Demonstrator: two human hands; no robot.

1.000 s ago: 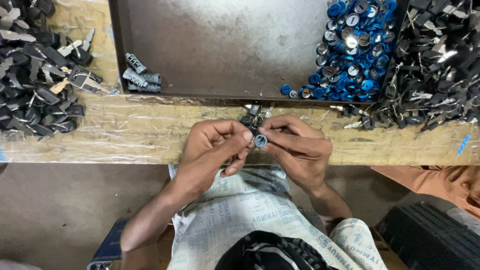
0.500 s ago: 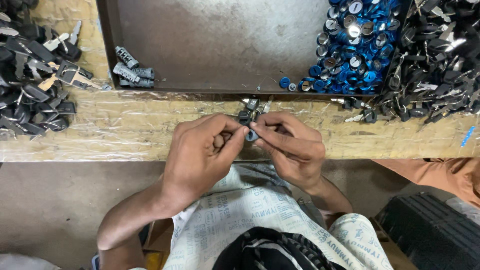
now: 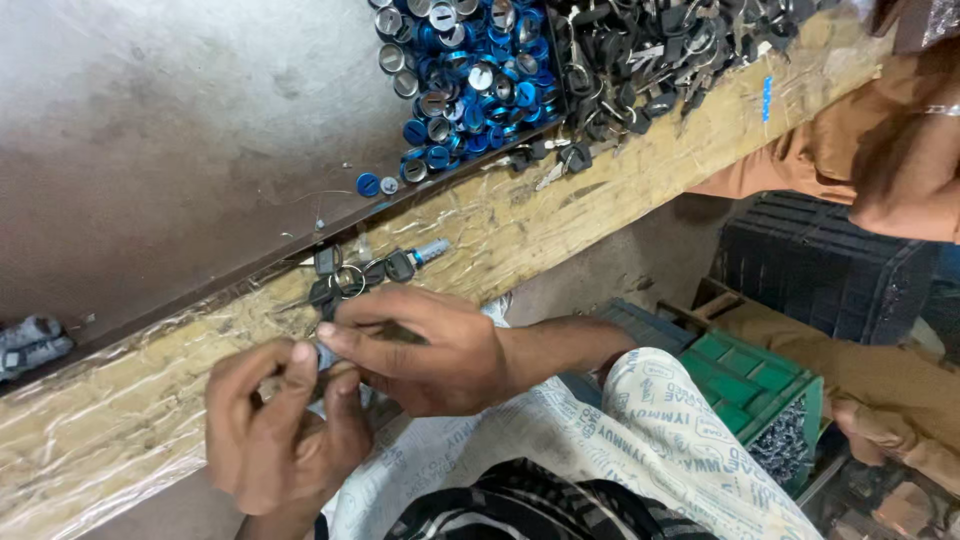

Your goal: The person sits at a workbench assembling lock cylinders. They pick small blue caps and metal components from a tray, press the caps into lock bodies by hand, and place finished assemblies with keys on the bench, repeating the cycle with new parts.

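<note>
In the head view, the left hand point(image 3: 275, 425) and the right hand point(image 3: 425, 345) meet just off the near edge of the desk point(image 3: 560, 215), over the person's lap. Between them sits a small metal part point(image 3: 325, 355), mostly hidden by fingers, so its exact shape cannot be told. The left grip is clamped on it, thumb and forefinger pinching from the left. The right grip is closed on the same part from the other side, its fingertips touching the left forefinger.

Just beyond the right hand, on the wooden, plastic-wrapped near edge of the desk, lies a bunch of black-headed keys on a ring point(image 3: 350, 278), with one silver key pointing toward the desk's right end.

Behind that edge a dark metal tray point(image 3: 180, 150) takes up the left and middle of the desk. In its far right corner is a heap of blue round caps point(image 3: 465, 75), a couple of them strayed toward the tray's near rim. Right of the tray, along the far right end of the desk, is a pile of black keys point(image 3: 650, 50). At the tray's near left corner lies a small grey part point(image 3: 30, 340).

Another person in brown clothing point(image 3: 860, 150) sits off the desk's right end, beside a green crate point(image 3: 770, 385) and a dark crate point(image 3: 830, 265) on the floor.
</note>
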